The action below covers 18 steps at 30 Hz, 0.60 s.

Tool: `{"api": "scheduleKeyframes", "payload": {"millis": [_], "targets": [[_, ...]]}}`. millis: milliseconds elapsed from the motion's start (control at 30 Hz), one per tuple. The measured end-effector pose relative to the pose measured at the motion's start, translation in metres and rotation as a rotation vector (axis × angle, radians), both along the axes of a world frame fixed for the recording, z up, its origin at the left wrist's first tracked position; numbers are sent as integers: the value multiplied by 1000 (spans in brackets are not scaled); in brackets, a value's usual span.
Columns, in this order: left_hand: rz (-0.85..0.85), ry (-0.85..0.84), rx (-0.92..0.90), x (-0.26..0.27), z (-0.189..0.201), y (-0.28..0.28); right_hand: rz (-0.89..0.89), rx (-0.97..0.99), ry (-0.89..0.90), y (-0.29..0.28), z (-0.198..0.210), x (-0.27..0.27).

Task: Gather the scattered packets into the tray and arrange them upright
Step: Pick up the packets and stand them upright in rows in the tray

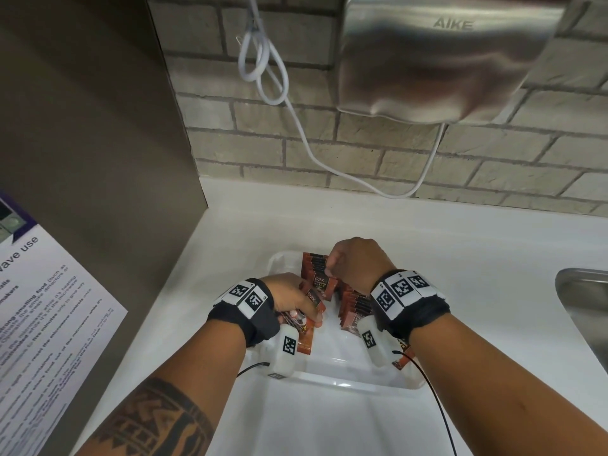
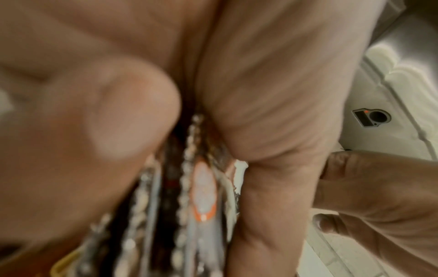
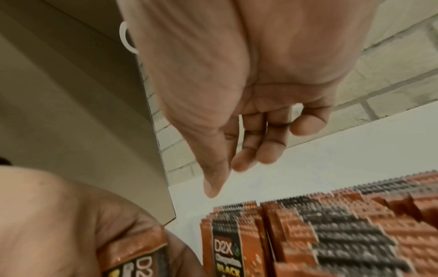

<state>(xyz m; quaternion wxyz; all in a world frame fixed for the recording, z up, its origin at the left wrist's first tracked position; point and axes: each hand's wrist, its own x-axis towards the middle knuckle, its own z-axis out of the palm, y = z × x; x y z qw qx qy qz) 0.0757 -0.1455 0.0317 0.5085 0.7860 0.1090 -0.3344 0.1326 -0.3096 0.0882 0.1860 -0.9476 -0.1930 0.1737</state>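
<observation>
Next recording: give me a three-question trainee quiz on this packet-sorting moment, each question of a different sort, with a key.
1. True or false: the left hand grips a bunch of packets.
2. Multiple choice: the right hand is (A) over the upright row of packets in the tray, fingers loosely curled and holding nothing; (B) lifting the tray; (C) resting in the sink.
3. Fill in: the brand printed on the packets reads ____.

Key: 1 true; 2 A; 3 D2X.
</observation>
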Motion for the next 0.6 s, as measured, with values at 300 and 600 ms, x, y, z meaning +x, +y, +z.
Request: {"api": "scheduleKeyframes", "payload": {"millis": [300,600], "targets": [[77,-143,-265,-16,18,8,66,176,212,-11,14,-9],[148,-274,-399,-29,31,3,-21,337,97,-14,29,-14]]}}
